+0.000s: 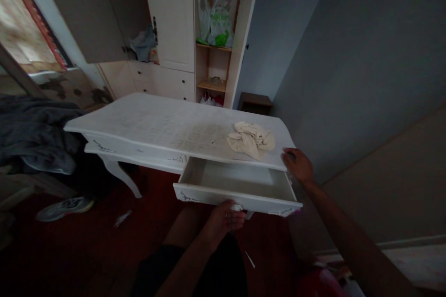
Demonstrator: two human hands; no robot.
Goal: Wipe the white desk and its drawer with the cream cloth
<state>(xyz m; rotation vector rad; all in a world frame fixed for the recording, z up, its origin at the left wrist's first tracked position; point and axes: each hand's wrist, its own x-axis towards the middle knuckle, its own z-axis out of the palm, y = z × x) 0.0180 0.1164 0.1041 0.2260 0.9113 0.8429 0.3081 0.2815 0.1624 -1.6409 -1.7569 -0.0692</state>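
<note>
A white desk (156,118) with curved legs and a smudged top stands before me. Its right-hand drawer (230,195) is pulled out, and the inside looks bare. My left hand (225,220) is closed around the knob (237,207) on the drawer front. At the desk's right front corner, my right hand (298,164) is closed over the edge of the top. A crumpled cream cloth (251,140) lies on the desktop, left of my right hand.
Behind the desk stands a white wardrobe (172,18) with an open section holding plastic bags (218,21). Dark grey clothing (35,130) is heaped at the left, above a sneaker (66,208) on the reddish floor. A wall (369,74) rises close on the right.
</note>
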